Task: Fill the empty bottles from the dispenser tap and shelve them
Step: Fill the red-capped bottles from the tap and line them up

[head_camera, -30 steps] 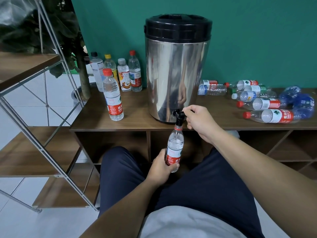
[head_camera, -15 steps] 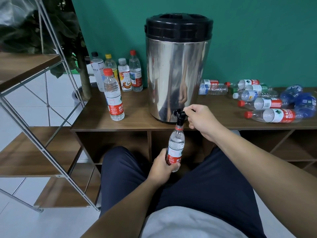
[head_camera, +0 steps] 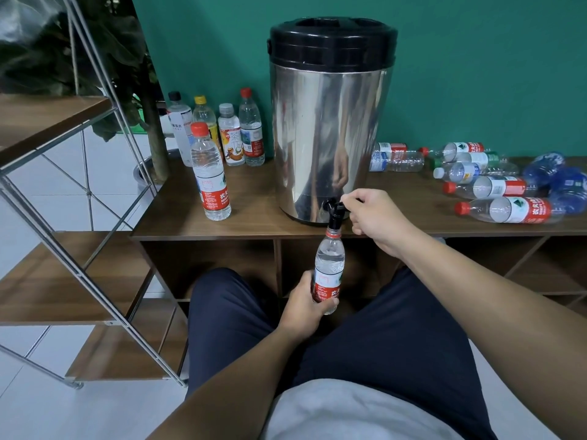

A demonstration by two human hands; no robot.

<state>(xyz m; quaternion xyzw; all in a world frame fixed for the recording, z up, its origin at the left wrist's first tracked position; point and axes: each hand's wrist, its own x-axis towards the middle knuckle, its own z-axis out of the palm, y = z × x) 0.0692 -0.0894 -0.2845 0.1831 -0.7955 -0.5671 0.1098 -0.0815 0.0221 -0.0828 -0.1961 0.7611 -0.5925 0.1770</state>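
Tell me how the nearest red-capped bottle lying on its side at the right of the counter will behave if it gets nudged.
The nearest lying bottle looks empty and thin-walled, so it is probably very light and would dent easily. Round and lying on its side on the smooth counter, it will likely roll or skid at a slight push. Its neighbours lie just behind, so it may knock into them.

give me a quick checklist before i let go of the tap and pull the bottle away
1. Bottle under tap has its mouth right beneath the spout: ok.
2. Left hand grips the bottle's lower part: ok.
3. Right hand holds the tap lever: ok.
4. Fill level near the neck: cannot tell, the water is clear.
5. Cap for this bottle within reach: cannot tell, none visible.
6. Free space on the table beside the upright filled bottle: ok.
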